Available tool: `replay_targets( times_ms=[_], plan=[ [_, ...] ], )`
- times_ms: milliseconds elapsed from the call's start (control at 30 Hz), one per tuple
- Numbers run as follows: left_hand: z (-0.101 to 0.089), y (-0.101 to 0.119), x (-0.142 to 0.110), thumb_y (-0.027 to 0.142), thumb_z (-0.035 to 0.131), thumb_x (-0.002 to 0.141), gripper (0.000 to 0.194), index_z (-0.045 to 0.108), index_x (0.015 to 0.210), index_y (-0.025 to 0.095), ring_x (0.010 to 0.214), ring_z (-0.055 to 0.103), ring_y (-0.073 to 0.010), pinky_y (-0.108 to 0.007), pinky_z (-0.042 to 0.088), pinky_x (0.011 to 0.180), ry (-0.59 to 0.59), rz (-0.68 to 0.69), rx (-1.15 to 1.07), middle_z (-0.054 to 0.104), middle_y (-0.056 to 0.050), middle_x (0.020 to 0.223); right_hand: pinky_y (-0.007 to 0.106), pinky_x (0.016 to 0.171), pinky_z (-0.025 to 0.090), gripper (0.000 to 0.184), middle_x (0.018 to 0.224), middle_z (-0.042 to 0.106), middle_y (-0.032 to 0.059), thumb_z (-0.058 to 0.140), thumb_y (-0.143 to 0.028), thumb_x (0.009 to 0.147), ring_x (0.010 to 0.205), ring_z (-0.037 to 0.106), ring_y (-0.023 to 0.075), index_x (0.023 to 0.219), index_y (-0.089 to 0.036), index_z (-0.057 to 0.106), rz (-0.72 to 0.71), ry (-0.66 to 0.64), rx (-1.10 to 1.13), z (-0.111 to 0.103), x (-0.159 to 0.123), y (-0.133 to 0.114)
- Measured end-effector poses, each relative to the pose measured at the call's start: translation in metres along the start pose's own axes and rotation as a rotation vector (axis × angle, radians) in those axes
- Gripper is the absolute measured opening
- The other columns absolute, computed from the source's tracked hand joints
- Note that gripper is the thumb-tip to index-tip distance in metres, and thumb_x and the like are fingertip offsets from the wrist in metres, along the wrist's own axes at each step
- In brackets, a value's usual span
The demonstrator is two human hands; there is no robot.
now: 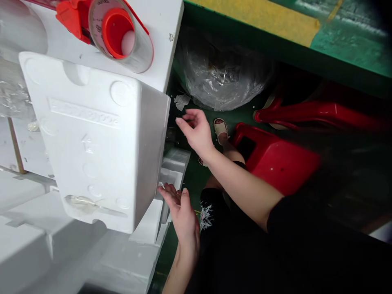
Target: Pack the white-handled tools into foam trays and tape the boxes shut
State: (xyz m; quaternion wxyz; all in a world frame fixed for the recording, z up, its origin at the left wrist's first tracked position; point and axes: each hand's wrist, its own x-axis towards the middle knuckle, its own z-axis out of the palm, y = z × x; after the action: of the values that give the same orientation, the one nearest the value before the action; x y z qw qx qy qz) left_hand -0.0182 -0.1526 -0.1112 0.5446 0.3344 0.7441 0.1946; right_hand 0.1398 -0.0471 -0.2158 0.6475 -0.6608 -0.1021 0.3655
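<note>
Zero things were held: the left hand (183, 220) was spread just beside the white foam box (110, 163), the right hand (200, 132) loosely bent. The box was set by the tabletop's (163, 24) edge, likely so it could be reached easily.

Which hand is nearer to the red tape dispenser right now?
Right. The right hand is below and to the right of the tape dispenser in the picture; the left hand is farther down, beside the white box in this view.
</note>
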Motion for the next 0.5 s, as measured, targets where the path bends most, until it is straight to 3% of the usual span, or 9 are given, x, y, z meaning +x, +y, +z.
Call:
replay_targets(
  times_ms=[67, 167, 233, 367, 500],
  plan=[
    [0.000, -0.001, 0.001, 0.029, 0.057, 0.100, 0.092, -0.008, 0.164, 0.032, 0.159, 0.011, -0.0113, -0.031, 0.017, 0.127, -0.002, 0.006, -0.012, 0.001, 0.002, 0.175, 0.028, 0.073, 0.053, 0.025, 0.091, 0.064, 0.0003, 0.069, -0.042, 0.090, 0.078, 0.060, 0.0121, 0.099, -0.022, 0.058, 0.012, 0.020, 0.014, -0.001, -0.024, -0.007],
    [0.001, -0.004, 0.005, 0.029, 0.058, 0.099, 0.094, -0.010, 0.164, 0.028, 0.159, 0.011, -0.0114, -0.029, 0.017, 0.127, -0.016, 0.011, -0.033, -0.001, -0.002, 0.175, 0.027, 0.065, 0.051, 0.019, 0.081, 0.063, -0.0019, 0.063, -0.041, 0.094, 0.070, 0.059, 0.0117, 0.091, -0.022, 0.059, 0.163, -0.215, 0.066, 0.010, -0.064, -0.014],
    [0.000, -0.005, 0.006, 0.030, 0.059, 0.098, 0.096, -0.010, 0.164, 0.027, 0.159, 0.009, -0.0117, -0.028, 0.018, 0.127, -0.026, 0.018, -0.047, -0.001, -0.003, 0.175, 0.028, 0.065, 0.052, 0.019, 0.079, 0.063, -0.0027, 0.062, -0.041, 0.094, 0.069, 0.061, 0.0125, 0.092, -0.023, 0.058, 0.288, -0.305, 0.164, 0.022, -0.082, -0.016],
    [-0.011, -0.009, 0.004, 0.034, 0.061, 0.098, 0.094, -0.004, 0.165, 0.031, 0.159, 0.012, -0.0139, -0.028, 0.022, 0.127, -0.031, 0.032, -0.061, 0.003, -0.002, 0.175, 0.030, 0.070, 0.056, 0.022, 0.075, 0.062, -0.0045, 0.065, -0.042, 0.091, 0.069, 0.063, 0.0124, 0.090, -0.023, 0.054, 0.424, -0.266, 0.363, 0.048, -0.100, -0.011],
    [-0.037, -0.016, 0.000, 0.032, 0.062, 0.097, 0.092, 0.000, 0.164, 0.040, 0.158, 0.018, -0.0162, -0.032, 0.026, 0.127, -0.008, 0.029, -0.021, 0.008, 0.000, 0.174, 0.032, 0.070, 0.057, 0.030, 0.077, 0.064, -0.0040, 0.073, -0.045, 0.084, 0.068, 0.065, 0.0120, 0.089, -0.022, 0.053, 0.583, -0.279, 0.493, 0.063, -0.118, -0.001]
  ],
)
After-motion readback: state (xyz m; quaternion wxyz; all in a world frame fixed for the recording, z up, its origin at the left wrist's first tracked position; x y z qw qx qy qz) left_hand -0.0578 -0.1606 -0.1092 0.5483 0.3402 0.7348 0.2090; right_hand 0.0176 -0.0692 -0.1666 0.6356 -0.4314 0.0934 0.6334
